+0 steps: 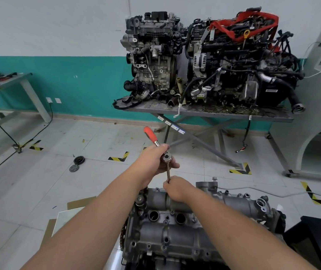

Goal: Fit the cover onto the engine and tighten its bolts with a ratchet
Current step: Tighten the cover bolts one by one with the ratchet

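Above the engine's far edge, cover (185,221) seated: left hand (155,162) closed around ratchet (156,144) head, right hand (177,189) pinching the extension (168,173) low, presumably steadying the socket on a bolt.

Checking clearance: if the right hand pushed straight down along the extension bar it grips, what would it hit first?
Probably the engine cover just below: the right hand holds the extension bar close above it, though the gap is unclear.

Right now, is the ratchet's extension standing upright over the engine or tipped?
Roughly upright: the extension drops from the ratchet head in the left hand to the right hand.
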Action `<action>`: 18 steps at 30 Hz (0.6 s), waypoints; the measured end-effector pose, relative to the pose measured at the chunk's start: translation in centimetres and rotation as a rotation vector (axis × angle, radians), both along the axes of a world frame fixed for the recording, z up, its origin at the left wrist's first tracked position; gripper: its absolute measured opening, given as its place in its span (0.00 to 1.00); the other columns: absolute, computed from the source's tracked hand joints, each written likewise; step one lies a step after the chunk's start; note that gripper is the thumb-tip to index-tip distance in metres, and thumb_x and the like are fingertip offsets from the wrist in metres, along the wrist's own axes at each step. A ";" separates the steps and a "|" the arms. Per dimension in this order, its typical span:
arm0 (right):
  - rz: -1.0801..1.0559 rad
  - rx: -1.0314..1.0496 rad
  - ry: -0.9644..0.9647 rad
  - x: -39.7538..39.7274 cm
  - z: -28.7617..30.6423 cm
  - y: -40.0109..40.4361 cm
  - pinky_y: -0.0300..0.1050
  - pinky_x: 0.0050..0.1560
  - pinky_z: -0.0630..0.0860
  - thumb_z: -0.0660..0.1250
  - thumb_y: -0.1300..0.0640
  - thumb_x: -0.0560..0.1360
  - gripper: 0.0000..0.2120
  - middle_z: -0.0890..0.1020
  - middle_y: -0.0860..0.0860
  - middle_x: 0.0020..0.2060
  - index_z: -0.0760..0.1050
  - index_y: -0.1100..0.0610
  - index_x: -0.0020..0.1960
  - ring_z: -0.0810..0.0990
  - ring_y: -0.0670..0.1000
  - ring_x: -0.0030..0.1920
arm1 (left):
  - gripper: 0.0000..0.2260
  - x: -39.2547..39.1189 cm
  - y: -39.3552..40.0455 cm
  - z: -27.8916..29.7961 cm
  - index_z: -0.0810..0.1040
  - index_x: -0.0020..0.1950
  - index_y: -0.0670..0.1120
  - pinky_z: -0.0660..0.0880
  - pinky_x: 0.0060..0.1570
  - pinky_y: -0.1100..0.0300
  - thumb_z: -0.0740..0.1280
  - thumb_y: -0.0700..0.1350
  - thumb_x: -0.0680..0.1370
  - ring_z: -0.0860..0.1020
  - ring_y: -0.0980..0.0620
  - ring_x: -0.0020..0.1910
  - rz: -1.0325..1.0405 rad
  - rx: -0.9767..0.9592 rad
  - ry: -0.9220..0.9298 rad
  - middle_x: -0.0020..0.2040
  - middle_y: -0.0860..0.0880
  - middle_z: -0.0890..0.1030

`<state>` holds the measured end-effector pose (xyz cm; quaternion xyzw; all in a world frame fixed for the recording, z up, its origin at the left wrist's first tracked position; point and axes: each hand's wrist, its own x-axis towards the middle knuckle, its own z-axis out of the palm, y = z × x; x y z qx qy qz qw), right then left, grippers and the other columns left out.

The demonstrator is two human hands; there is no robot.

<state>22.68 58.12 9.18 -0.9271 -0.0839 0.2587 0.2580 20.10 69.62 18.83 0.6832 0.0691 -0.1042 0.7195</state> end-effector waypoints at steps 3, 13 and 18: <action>0.010 -0.008 -0.011 0.1 -0.1 0.0 0.53 0.53 0.71 0.53 0.52 0.81 0.14 0.73 0.51 0.43 0.63 0.51 0.36 0.71 0.55 0.46 | 0.10 0.8 -0.7 1.7 0.72 0.60 0.43 0.78 0.48 0.52 0.56 0.45 0.83 0.86 0.45 0.43 -0.072 0.235 0.043 0.34 0.48 0.82; 0.006 0.016 -0.016 0.2 -0.6 -0.1 0.53 0.54 0.71 0.53 0.51 0.81 0.12 0.75 0.52 0.42 0.70 0.56 0.44 0.74 0.56 0.49 | 0.14 1.6 -2.9 2.4 0.70 0.46 0.51 0.69 0.34 0.57 0.55 0.58 0.84 0.74 0.50 0.36 -0.410 1.545 -0.458 0.38 0.51 0.73; 0.064 -0.001 -0.062 -0.1 -0.1 -0.1 0.58 0.55 0.76 0.51 0.54 0.81 0.13 0.79 0.54 0.49 0.74 0.55 0.53 0.77 0.57 0.52 | 0.19 -0.1 -2.3 -0.5 0.72 0.39 0.48 0.66 0.37 0.54 0.64 0.61 0.79 0.73 0.47 0.37 -0.136 1.640 -0.995 0.38 0.51 0.73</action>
